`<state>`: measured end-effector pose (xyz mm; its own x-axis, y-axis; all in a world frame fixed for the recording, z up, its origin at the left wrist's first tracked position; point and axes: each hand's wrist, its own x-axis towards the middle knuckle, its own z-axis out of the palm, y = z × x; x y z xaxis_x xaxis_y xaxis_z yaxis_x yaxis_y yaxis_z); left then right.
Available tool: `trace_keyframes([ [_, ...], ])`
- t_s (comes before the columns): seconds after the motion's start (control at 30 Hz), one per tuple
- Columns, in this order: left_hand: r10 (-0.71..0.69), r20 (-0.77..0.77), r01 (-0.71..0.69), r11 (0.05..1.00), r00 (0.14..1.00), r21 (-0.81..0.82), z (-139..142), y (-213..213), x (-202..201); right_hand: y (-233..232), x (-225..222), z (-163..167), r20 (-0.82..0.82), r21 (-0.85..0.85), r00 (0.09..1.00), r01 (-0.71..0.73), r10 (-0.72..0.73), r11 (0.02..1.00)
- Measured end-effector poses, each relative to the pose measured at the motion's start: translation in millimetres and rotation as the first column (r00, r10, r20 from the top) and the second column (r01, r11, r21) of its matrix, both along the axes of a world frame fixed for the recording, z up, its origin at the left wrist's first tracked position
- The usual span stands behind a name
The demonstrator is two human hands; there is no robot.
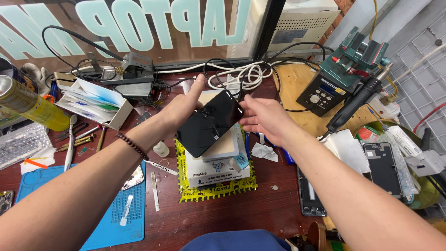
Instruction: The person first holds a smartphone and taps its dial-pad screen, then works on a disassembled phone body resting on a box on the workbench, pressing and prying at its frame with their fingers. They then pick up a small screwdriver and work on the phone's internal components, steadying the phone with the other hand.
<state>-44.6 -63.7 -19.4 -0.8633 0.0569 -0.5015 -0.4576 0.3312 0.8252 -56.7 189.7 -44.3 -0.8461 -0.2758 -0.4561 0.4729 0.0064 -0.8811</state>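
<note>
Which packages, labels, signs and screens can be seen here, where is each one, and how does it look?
Phone screen: black glass rectangle, held by left hand; right hand at its corner.
Box: white, flat, under the phone, with yellow-black tape.
Window sign: large pale teal letters, far edge.
Spray can: yellow, lying far left.
Station: black box with small display, right.
Open carton: white, left, holding sheets.

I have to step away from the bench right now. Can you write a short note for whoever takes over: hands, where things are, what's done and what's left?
Left hand: holds the black phone screen tilted above the stack of boxes.
Right hand: open, fingertips at the screen's upper right edge, not gripping.
Nearby: phone back housing and phone frame lie at right; blue mat at left.
Done: screen is lifted off the bench.
Left: screen not yet set down or fitted anywhere.
</note>
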Motion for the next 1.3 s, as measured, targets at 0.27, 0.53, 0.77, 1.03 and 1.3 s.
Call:
trace_keyframes([
  [0.27, 0.024, -0.218, -0.031, 0.999, 0.976, -0.027, -23.2, -10.5, 7.3, 3.5, 6.3, -22.0, 0.052, -0.02, 0.996, 0.07, -0.069, 0.997],
  [0.53, 0.106, -0.099, -0.077, 0.963, 0.989, 0.259, -23.9, -19.0, 21.2, 4.3, 6.6, -24.5, 0.065, -0.007, 0.995, 0.07, -0.07, 0.997],
  [0.77, 0.036, -0.356, -0.026, 0.999, 0.934, 0.032, -26.5, -13.7, 41.8, 0.5, 6.5, -24.1, 0.007, 0.025, 0.999, 0.054, -0.054, 0.998],
  [1.03, -0.141, -0.509, -0.013, 0.958, 0.849, -0.287, -6.9, -10.7, 73.7, -6.0, 19.8, -6.3, -0.294, 0.387, 0.954, 0.063, 0.058, 0.92],
  [1.3, -0.428, -0.623, -0.028, 0.81, 0.655, -0.586, -1.5, 6.9, 106.9, -10.9, 35.2, 3.8, -0.505, 0.556, 0.832, 0.112, 0.228, 0.823],
])
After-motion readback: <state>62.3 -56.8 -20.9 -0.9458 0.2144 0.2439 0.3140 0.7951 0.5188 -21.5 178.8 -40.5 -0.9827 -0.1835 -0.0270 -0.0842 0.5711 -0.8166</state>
